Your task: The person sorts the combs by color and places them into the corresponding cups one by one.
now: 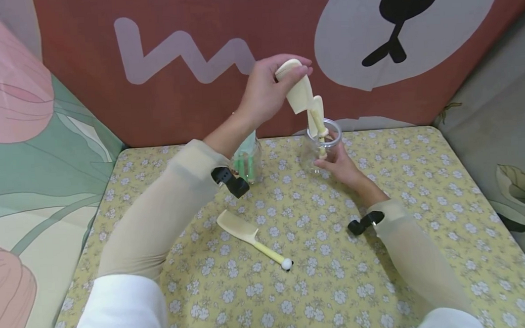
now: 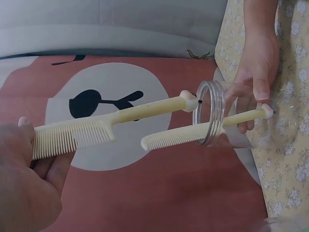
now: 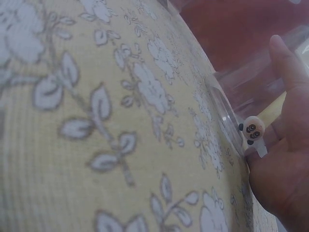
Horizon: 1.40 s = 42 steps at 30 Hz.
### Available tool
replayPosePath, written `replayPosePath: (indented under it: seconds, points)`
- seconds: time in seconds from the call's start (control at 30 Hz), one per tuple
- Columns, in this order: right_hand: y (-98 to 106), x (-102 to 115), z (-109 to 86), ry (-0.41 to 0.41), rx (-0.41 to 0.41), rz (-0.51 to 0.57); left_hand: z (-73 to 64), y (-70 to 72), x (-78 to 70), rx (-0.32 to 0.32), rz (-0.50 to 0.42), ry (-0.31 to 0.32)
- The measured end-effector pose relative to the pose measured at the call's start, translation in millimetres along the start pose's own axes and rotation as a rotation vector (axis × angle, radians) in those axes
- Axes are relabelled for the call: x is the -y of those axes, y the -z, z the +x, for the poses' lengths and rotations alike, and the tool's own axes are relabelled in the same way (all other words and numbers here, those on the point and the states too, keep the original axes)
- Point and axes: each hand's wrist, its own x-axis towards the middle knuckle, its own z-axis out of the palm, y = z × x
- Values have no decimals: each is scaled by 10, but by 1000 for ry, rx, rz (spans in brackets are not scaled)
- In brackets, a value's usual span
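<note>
My left hand (image 1: 271,87) pinches a cream comb (image 2: 75,137) by its toothed end, with the handle pointing down at the jar's mouth. The round panda-like knob on that handle is right at the rim in the left wrist view. A clear jar (image 1: 328,139) stands upright on the table, and my right hand (image 1: 344,167) grips its side. Inside it another cream comb (image 2: 181,135) leans with its knob (image 3: 253,126) at the bottom and its teeth sticking out of the mouth. A third comb (image 1: 238,227) with a yellow handle lies on the cloth, nearest to me.
To the left of the jar, partly behind my left forearm, stands a second clear container (image 1: 250,164) with green-handled things in it. Yellow flowered cloth (image 1: 340,279) covers the table. A reddish printed backdrop (image 1: 188,108) rises right behind the table's far edge.
</note>
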Motion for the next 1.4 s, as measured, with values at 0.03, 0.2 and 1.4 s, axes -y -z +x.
replayPosePath:
  seconds: [0.03, 0.2, 1.4]
  points:
    - [2, 0, -2, 0, 0, -2, 18, -23, 8, 2, 14, 15]
    - [11, -4, -14, -3, -10, 0, 111, -148, 63, 20, 93, 63]
    - [-15, 11, -35, -62, -43, -23, 156, -843, 453, 203, 202, 180]
